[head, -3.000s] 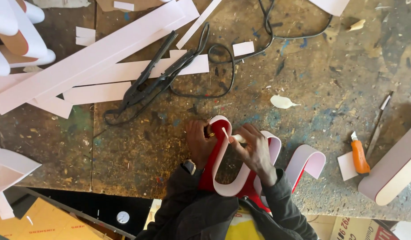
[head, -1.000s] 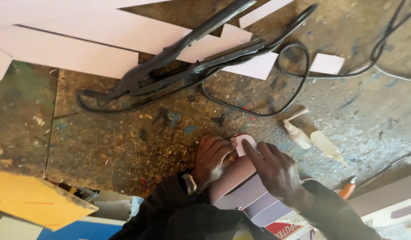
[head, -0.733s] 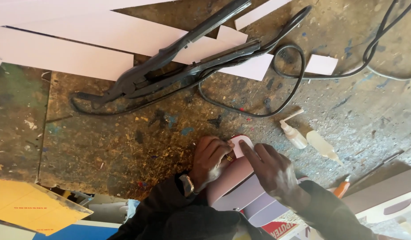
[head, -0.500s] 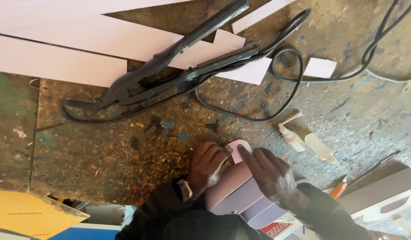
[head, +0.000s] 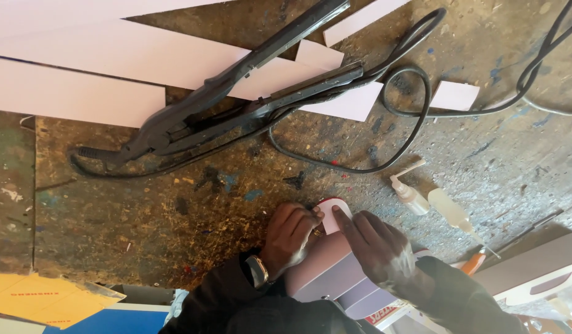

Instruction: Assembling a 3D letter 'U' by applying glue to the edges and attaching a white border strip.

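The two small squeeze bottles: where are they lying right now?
In the head view the two small squeeze bottles lie on the workbench, right of centre, just beyond the right hand and below the loop of black cable.

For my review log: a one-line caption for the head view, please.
Both hands, left hand and right hand, press a curved white-and-red strip on a paint-flecked workbench near black long-handled tool.

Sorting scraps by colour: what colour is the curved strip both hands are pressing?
White curved strip with a red edge, seen in the head view.
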